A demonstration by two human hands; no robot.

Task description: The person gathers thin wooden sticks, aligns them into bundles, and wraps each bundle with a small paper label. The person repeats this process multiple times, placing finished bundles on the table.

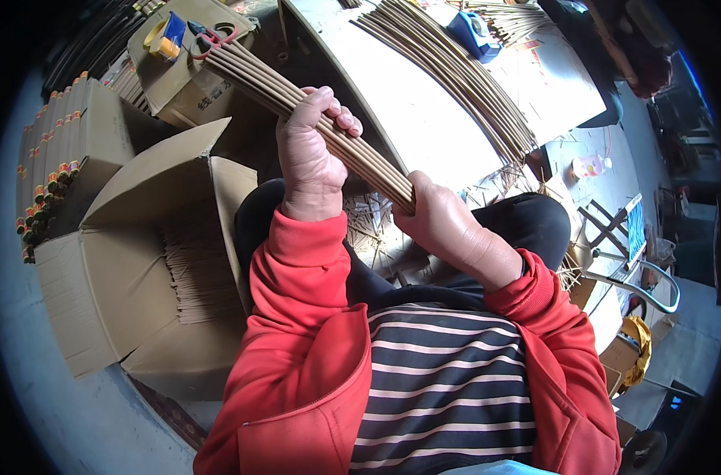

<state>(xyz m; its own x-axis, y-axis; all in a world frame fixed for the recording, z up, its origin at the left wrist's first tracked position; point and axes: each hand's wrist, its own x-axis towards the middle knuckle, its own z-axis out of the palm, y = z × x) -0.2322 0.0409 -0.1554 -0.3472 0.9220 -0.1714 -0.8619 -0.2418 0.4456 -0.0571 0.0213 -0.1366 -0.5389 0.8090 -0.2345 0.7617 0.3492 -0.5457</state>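
Note:
A bundle of long thin brown sticks (257,77), which look like incense sticks, slants across in front of me from upper left to lower right. My left hand (311,146) is closed round its middle, the thumb lying on top. At the lower right end my right hand (439,222) is wrapped round the sticks and hides their tips. More loose brown sticks (455,75) lie in a long row on the white tabletop (400,103) just beyond my hands. To my left, an open cardboard box (111,289) holds a stack of similar sticks (190,273).
Labelled bundles (55,158) are stacked at the far left. Scissors with red handles (218,36) and tape rolls (164,39) rest on another carton (190,87). A blue tape dispenser (475,36) stands on the table. Stick scraps (368,229) litter the floor; a folding stool (625,237) is at right.

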